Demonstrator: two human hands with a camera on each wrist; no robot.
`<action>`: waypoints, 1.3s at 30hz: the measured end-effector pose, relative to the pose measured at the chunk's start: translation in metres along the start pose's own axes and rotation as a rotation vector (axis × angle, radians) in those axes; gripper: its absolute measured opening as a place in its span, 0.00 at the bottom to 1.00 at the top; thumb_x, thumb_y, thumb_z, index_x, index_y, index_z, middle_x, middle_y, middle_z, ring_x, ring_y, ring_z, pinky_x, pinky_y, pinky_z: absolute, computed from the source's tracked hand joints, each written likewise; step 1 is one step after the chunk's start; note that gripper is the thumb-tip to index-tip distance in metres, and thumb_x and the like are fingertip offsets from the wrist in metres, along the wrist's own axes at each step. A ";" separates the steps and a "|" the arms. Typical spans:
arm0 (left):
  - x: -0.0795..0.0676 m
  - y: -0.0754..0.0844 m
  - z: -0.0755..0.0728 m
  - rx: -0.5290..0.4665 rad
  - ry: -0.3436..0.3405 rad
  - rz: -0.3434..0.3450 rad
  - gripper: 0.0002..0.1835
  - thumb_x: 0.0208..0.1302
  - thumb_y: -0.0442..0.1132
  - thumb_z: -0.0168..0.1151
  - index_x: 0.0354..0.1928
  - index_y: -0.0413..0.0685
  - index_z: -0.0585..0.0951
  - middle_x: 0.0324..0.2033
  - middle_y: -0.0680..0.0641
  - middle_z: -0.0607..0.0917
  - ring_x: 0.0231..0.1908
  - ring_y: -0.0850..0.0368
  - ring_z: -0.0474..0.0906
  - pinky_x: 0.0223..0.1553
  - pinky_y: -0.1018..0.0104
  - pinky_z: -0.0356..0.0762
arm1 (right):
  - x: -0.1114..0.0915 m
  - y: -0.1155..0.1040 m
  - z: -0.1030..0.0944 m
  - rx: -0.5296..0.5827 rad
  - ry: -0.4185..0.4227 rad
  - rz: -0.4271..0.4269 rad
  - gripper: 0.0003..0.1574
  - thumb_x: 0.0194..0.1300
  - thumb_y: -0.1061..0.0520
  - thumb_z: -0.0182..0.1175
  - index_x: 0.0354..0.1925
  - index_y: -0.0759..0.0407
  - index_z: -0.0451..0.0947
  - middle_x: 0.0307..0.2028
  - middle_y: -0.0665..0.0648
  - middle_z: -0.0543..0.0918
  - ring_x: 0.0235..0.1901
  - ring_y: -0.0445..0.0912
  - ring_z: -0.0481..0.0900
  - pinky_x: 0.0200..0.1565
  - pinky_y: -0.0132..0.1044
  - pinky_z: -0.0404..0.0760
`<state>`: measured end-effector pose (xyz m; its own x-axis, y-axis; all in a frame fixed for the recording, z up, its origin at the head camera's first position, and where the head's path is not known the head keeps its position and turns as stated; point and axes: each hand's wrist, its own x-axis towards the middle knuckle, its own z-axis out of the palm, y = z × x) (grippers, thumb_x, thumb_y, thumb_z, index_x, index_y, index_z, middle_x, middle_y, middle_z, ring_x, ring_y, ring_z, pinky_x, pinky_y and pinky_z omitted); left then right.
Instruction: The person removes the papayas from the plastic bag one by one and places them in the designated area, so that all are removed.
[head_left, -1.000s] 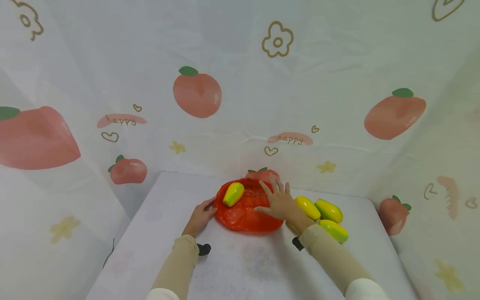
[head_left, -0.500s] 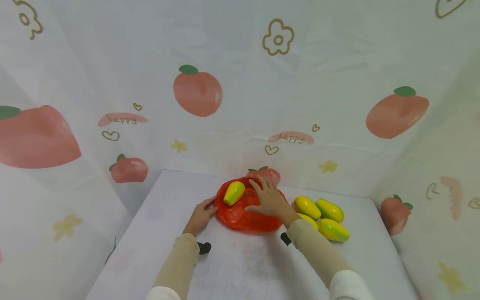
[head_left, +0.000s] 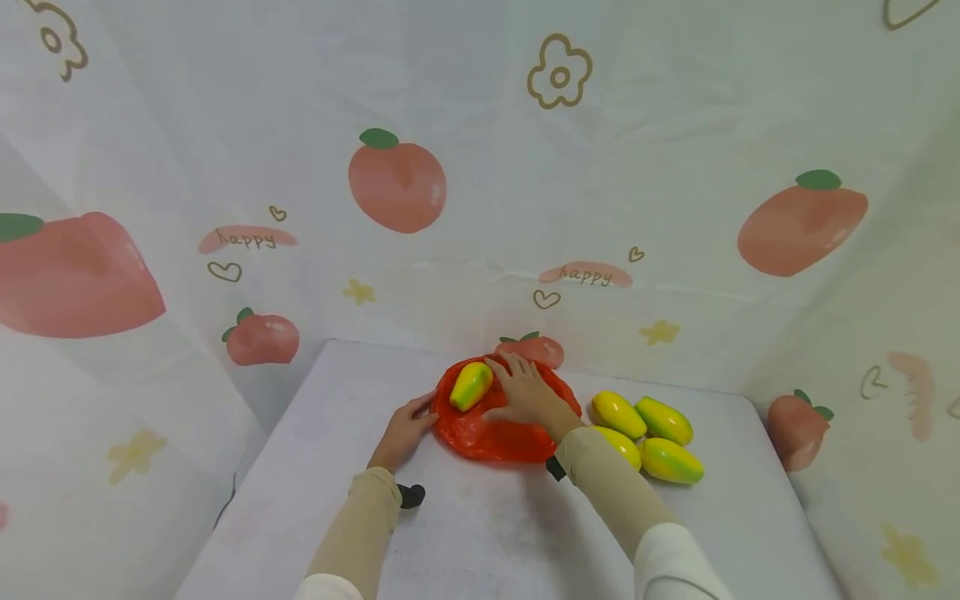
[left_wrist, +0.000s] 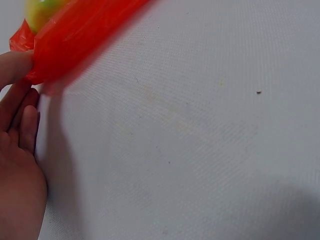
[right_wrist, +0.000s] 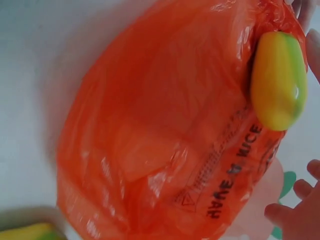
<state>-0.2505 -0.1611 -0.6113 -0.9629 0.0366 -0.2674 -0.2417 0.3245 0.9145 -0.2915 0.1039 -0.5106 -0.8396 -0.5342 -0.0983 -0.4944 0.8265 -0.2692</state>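
A red plastic bag (head_left: 480, 440) lies spread on the table, and one yellow-green papaya-like fruit (head_left: 471, 387) rests in its left part. My left hand (head_left: 402, 435) pinches the bag's left edge, thumb above and fingers below, as the left wrist view shows at the bag's corner (left_wrist: 75, 45). Over the right side of the bag hovers my right hand (head_left: 527, 398), fingers spread and holding nothing, just right of the fruit. In the right wrist view the same fruit (right_wrist: 278, 82) sits by the bag's gathered edge, with the right fingers (right_wrist: 302, 212) apart from it.
Several more such fruits (head_left: 663, 421) lie in a group on the table right of the bag, partly behind my right forearm. A white table (head_left: 315, 467) meets a printed cloth wall (head_left: 465, 292) just behind the bag.
My right hand has moved left across the bag, away from the fruit group and closer to the fruit in the bag. The left hand has stayed at the bag's edge.
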 end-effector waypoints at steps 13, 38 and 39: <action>0.005 0.000 0.002 -0.011 -0.002 0.023 0.27 0.73 0.46 0.60 0.72 0.71 0.71 0.76 0.51 0.68 0.78 0.46 0.60 0.75 0.44 0.66 | 0.015 -0.008 0.004 0.034 -0.046 -0.003 0.66 0.58 0.30 0.70 0.82 0.48 0.48 0.80 0.59 0.52 0.79 0.60 0.51 0.78 0.62 0.57; -0.003 0.001 0.002 0.038 0.033 0.034 0.27 0.74 0.46 0.59 0.72 0.70 0.72 0.75 0.50 0.70 0.77 0.45 0.61 0.76 0.44 0.65 | 0.035 -0.019 0.021 0.088 -0.131 0.037 0.66 0.58 0.30 0.69 0.82 0.43 0.45 0.78 0.57 0.53 0.76 0.58 0.56 0.70 0.59 0.75; -0.003 0.000 0.001 0.038 0.034 0.034 0.27 0.74 0.46 0.59 0.72 0.70 0.72 0.75 0.50 0.70 0.77 0.45 0.61 0.76 0.44 0.65 | 0.035 -0.019 0.022 0.088 -0.131 0.042 0.65 0.58 0.31 0.69 0.82 0.42 0.46 0.78 0.58 0.54 0.76 0.58 0.57 0.68 0.59 0.76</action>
<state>-0.2478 -0.1601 -0.6105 -0.9741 0.0163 -0.2254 -0.2047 0.3591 0.9106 -0.3067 0.0661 -0.5297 -0.8199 -0.5225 -0.2341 -0.4326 0.8332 -0.3446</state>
